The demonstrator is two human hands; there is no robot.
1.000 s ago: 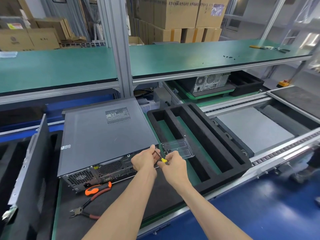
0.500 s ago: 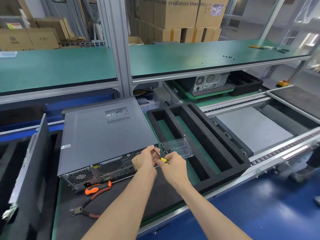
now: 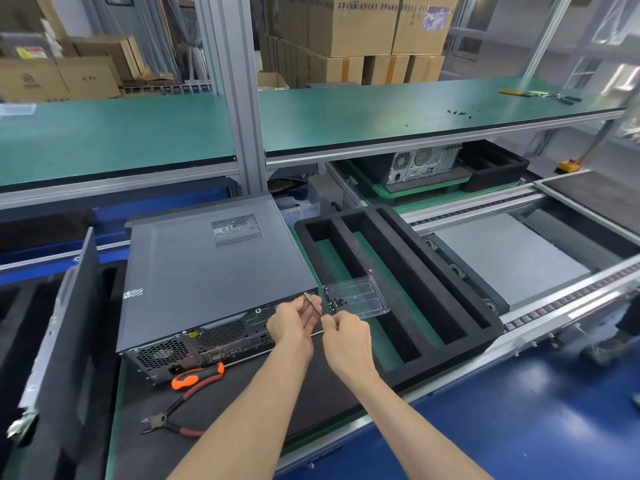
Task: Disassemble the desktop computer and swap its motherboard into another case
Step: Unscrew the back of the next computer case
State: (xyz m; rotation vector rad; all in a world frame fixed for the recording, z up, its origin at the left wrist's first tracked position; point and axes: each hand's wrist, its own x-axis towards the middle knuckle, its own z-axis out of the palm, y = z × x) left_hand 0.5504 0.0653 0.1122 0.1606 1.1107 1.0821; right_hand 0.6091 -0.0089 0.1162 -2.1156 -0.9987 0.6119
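Head view: workbench scene, largest items first
Shelf (image 3: 381, 112): green top, runs across above the bench; small dark screws scattered toward its right end
Computer (image 3: 207, 271): grey desktop case lying flat on the dark mat, lid on, vented patch on top, back panel with ports and fan grilles facing the person
Foam tray (image 3: 408, 271): black, long slots, just right of the computer
Side panel (image 3: 65, 323): dark, stands on edge at far left
Second computer (image 3: 424, 164): under the shelf at the back, rear side showing
Pliers (image 3: 197, 375): orange handles, on the mat touching or just in front of the computer's back panel; red-handled cutters (image 3: 173, 417) nearer the person
Clear box (image 3: 356, 299): shallow plastic, sits on the foam tray by the computer's near right corner; small dark screws in its left end
Left hand (image 3: 292, 323): fingers curled round the shaft of a screwdriver (image 3: 313, 304), tip at the case's back right corner
Right hand (image 3: 343, 332): fingers pinch the screwdriver's lower end, yellow bit of handle showing; hands close together
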